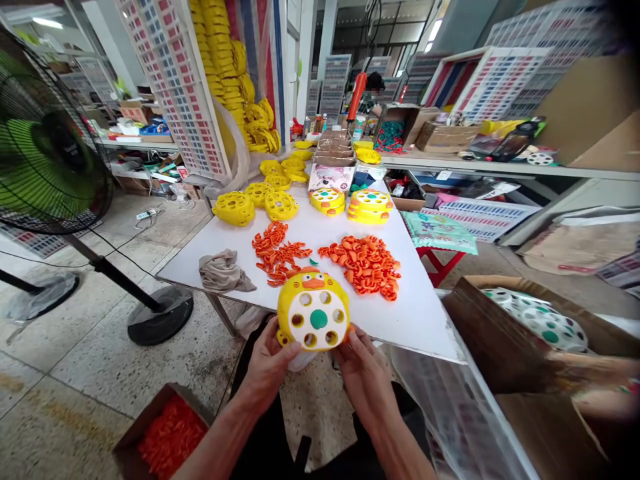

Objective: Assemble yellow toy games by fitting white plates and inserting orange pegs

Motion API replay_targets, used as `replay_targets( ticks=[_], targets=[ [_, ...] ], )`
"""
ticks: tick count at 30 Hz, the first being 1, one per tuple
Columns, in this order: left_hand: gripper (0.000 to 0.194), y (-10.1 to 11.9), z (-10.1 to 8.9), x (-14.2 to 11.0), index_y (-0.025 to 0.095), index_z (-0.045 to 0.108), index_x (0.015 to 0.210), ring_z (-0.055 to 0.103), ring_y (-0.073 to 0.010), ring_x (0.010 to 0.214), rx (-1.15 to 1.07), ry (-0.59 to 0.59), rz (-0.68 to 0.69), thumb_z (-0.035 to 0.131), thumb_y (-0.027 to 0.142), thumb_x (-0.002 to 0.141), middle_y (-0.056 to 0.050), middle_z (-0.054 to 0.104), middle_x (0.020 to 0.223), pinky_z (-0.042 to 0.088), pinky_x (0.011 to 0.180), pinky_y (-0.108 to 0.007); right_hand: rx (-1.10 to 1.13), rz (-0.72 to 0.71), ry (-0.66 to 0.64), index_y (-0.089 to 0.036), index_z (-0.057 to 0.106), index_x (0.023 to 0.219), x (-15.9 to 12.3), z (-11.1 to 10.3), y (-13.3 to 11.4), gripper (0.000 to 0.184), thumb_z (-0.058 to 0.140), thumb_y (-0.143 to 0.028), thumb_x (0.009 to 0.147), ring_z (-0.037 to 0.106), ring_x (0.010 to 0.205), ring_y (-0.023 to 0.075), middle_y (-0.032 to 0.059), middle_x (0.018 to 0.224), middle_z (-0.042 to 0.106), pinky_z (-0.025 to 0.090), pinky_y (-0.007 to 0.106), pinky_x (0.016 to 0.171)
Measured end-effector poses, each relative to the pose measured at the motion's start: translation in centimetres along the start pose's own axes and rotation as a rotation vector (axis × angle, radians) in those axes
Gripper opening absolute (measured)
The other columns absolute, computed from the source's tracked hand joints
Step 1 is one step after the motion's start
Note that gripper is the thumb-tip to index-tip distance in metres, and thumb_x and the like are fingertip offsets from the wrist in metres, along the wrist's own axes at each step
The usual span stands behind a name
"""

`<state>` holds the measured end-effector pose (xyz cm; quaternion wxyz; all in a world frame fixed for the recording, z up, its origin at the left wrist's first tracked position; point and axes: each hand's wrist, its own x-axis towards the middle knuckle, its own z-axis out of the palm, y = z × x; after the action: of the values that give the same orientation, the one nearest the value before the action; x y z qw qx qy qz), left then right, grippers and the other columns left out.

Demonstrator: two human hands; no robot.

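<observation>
A yellow duck-faced toy shell (283, 308) with a white holed disc and green centre is held upright at the table's near edge. My left hand (270, 360) grips its lower left side, thumb on the front. At the lower right, my right hand (364, 363) has its fingertips closed on the toy's edge, by a small orange piece (349, 331). Just beyond the toy lie a pile of thin orange parts (280, 253) and a larger heap of rounder orange parts (367, 263), with a small green piece (313, 262) between them.
A grey cloth (225, 271) lies on the table's left. Yellow shells (234, 208) and stacked toys with discs (370, 205) stand farther back. An orange electric screwdriver (357, 97) hangs above. A fan (55, 147) is at left; boxes of discs (540, 320) and orange parts (173, 430) flank me.
</observation>
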<state>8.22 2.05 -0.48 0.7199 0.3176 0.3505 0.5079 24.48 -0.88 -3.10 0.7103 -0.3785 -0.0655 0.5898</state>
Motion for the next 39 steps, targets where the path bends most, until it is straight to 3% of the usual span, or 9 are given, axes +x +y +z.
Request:
replay_targets(
  ticks=[5, 9, 11, 14, 17, 21, 24, 30, 39],
  targets=[
    [0.052, -0.5, 1.8, 0.4, 0.022, 0.069, 0.121, 0.065, -0.0257, 0.124, -0.090, 0.094, 0.076, 0.086, 0.022, 0.073, -0.008, 0.072, 0.130, 0.051, 0.106, -0.036, 0.042, 0.057, 0.013, -0.027, 0.076, 0.100, -2.2, -0.5, 3.7, 0.033, 0.088, -0.041, 0.072, 0.070, 0.105, 0.0197, 0.0003, 0.114, 0.076, 0.055, 0.036, 0.102],
    [0.049, -0.1, 2.0, 0.2, 0.026, 0.063, 0.127, 0.066, -0.0268, 0.121, -0.107, 0.134, 0.021, 0.081, 0.031, 0.081, -0.007, 0.071, 0.131, 0.053, 0.103, -0.040, -0.084, 0.049, -0.041, -0.034, 0.073, 0.112, -3.9, -1.6, 6.7, 0.037, 0.082, -0.047, 0.078, 0.065, 0.121, 0.0269, 0.0014, 0.130, 0.071, 0.053, 0.046, 0.105],
    [0.048, 0.4, 1.8, 0.1, 0.026, 0.062, 0.128, 0.068, -0.0264, 0.118, -0.067, 0.152, 0.006, 0.079, 0.035, 0.084, -0.007, 0.071, 0.131, 0.055, 0.100, -0.039, -0.234, 0.053, -0.107, -0.034, 0.072, 0.115, -4.3, -2.8, 6.9, 0.040, 0.081, -0.048, 0.079, 0.065, 0.121, 0.0298, 0.0035, 0.129, 0.072, 0.056, 0.046, 0.099],
    [0.049, 1.2, 0.9, -0.1, 0.024, 0.061, 0.127, 0.070, -0.0257, 0.113, 0.007, 0.173, 0.014, 0.079, 0.037, 0.084, -0.007, 0.072, 0.128, 0.057, 0.095, -0.035, -0.560, 0.023, -0.210, -0.027, 0.077, 0.104, -3.5, -5.2, 4.3, 0.038, 0.079, -0.055, 0.078, 0.074, 0.091, 0.0324, 0.0095, 0.100, 0.079, 0.060, 0.044, 0.073],
    [0.051, 1.6, -0.3, -0.2, 0.024, 0.061, 0.128, 0.071, -0.0255, 0.110, 0.069, 0.177, -0.007, 0.080, 0.036, 0.082, -0.007, 0.072, 0.126, 0.059, 0.091, -0.034, -0.850, -0.127, -0.130, -0.025, 0.077, 0.100, -1.0, -6.3, -1.4, 0.039, 0.073, -0.060, 0.082, 0.070, 0.068, 0.0283, 0.0080, 0.081, 0.078, 0.057, 0.042, 0.063],
    [0.050, 1.1, -1.0, -0.3, 0.023, 0.061, 0.127, 0.072, -0.0271, 0.106, 0.162, 0.142, -0.052, 0.079, 0.039, 0.082, -0.007, 0.073, 0.123, 0.060, 0.085, -0.034, -1.254, -0.544, -0.178, -0.025, 0.075, 0.104, 5.3, -3.2, -8.8, 0.030, 0.065, -0.050, 0.091, 0.072, 0.085, 0.0286, 0.0077, 0.097, 0.078, 0.057, 0.044, 0.083],
    [0.047, 0.6, -1.2, -0.4, 0.022, 0.062, 0.123, 0.072, -0.0269, 0.103, 0.221, 0.083, -0.092, 0.077, 0.042, 0.083, -0.006, 0.074, 0.119, 0.059, 0.084, -0.033, -1.819, -0.794, -0.260, -0.023, 0.074, 0.115, 11.1, 0.8, -11.3, 0.028, 0.053, -0.032, 0.099, 0.068, 0.103, 0.0285, 0.0091, 0.116, 0.076, 0.054, 0.043, 0.090],
    [0.047, 0.0, -2.7, -0.5, 0.021, 0.063, 0.117, 0.072, -0.0246, 0.091, 0.292, 0.028, -0.193, 0.078, 0.047, 0.081, -0.004, 0.076, 0.100, 0.058, 0.075, -0.031, -2.154, -0.772, -0.437, -0.024, 0.075, 0.120, 19.4, 6.0, -10.9, 0.031, 0.065, -0.019, 0.091, 0.057, 0.116, 0.0313, 0.0108, 0.126, 0.070, 0.045, 0.040, 0.097],
    [0.047, -0.6, -3.4, -0.5, 0.023, 0.065, 0.114, 0.073, -0.0255, 0.088, 0.236, -0.011, -0.255, 0.079, 0.050, 0.078, -0.006, 0.076, 0.103, 0.058, 0.072, -0.032, -2.327, -0.773, -0.478, -0.020, 0.075, 0.117, 21.6, 6.3, -8.9, 0.027, 0.056, -0.024, 0.098, 0.056, 0.113, 0.0308, 0.0140, 0.118, 0.072, 0.042, 0.039, 0.092]
  ],
)
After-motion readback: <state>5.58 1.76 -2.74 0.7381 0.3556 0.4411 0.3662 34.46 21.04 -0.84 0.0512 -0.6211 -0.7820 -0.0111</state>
